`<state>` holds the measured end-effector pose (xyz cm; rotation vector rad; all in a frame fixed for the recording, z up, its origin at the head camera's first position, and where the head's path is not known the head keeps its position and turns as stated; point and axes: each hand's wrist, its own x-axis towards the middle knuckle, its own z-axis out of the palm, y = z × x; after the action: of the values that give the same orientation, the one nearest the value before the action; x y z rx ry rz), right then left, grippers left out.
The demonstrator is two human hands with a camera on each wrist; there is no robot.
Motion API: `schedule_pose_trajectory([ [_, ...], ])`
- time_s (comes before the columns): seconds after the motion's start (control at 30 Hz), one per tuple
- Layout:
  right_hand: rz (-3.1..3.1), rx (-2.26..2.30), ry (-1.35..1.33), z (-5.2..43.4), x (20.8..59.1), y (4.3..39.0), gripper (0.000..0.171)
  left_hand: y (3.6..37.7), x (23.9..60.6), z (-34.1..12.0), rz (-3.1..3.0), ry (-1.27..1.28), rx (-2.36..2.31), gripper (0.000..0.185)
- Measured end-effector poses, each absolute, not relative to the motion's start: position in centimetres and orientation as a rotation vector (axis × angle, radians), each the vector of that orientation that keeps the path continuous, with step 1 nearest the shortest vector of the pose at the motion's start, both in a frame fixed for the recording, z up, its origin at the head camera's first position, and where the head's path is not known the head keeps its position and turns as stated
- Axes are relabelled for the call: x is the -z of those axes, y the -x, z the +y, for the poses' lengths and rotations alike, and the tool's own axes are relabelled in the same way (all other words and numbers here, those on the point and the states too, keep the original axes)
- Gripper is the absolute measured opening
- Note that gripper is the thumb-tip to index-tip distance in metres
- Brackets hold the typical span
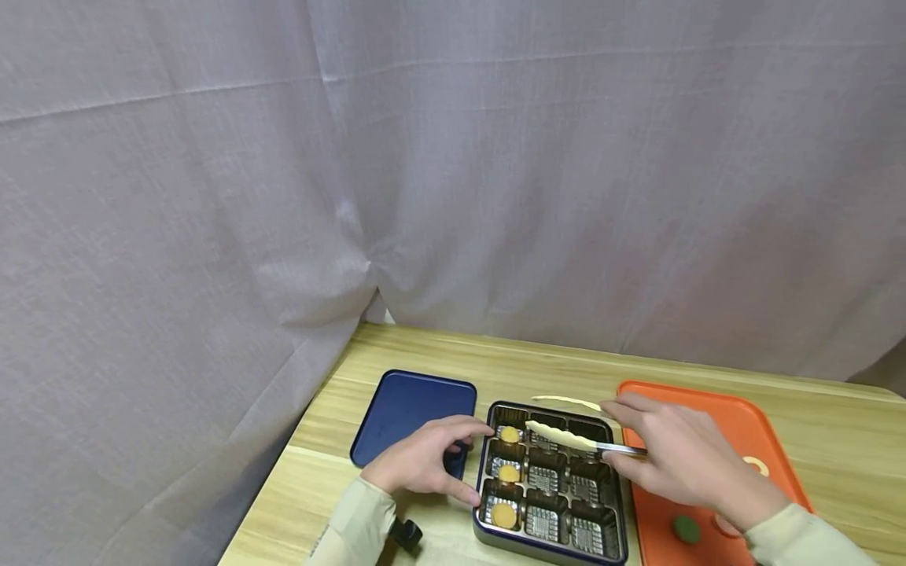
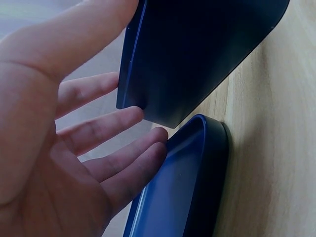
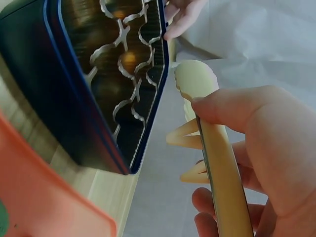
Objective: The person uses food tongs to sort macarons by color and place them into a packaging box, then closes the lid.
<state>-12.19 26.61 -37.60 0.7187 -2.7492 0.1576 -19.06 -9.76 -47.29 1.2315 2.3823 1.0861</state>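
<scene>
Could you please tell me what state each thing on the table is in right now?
Tin box: open, three yellow pieces in its left column, other cups empty.
Blue lid: off, flat beside the box.
Tongs: held over the box, holding nothing.
Left hand: steadying the box edge.
Right hand: gripping the tongs.
Orange tray: holds a few pieces.

Right hand point(image 3: 266, 163) grips cream tongs point(image 3: 210, 143) beside the blue compartment tin point(image 3: 64, 89).
</scene>
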Motion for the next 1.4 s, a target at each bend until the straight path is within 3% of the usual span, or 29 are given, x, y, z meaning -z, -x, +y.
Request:
schedule_pose_trajectory([
  [0.4, -2.672, -0.19, -0.66, 29.6, 37.9, 11.3, 0.06, 19.1, 47.4, -10.0, 2.372, -1.208, -1.105, 0.092],
  [0.6, -2.659, -0.216, -0.627, 31.4, 38.4, 10.5, 0.052, 19.2, 47.6, -10.1, 2.372, -1.207, -1.104, 0.093],
  [1.0, -2.845, -0.233, -0.429, 34.4, 38.8, 9.0, 0.067, 19.2, 47.6, -10.5, 2.377, -1.213, -1.091, 0.092],
  [1.3, -2.801, -0.267, -0.404, 36.2, 39.7, 7.5, 0.047, 19.3, 47.5, -10.5, 2.369, -1.207, -1.104, 0.093],
  [1.4, -2.904, -0.258, -0.336, 37.1, 39.9, 7.5, 0.059, 19.4, 47.5, -10.5, 2.364, -1.19, -1.109, 0.093],
])
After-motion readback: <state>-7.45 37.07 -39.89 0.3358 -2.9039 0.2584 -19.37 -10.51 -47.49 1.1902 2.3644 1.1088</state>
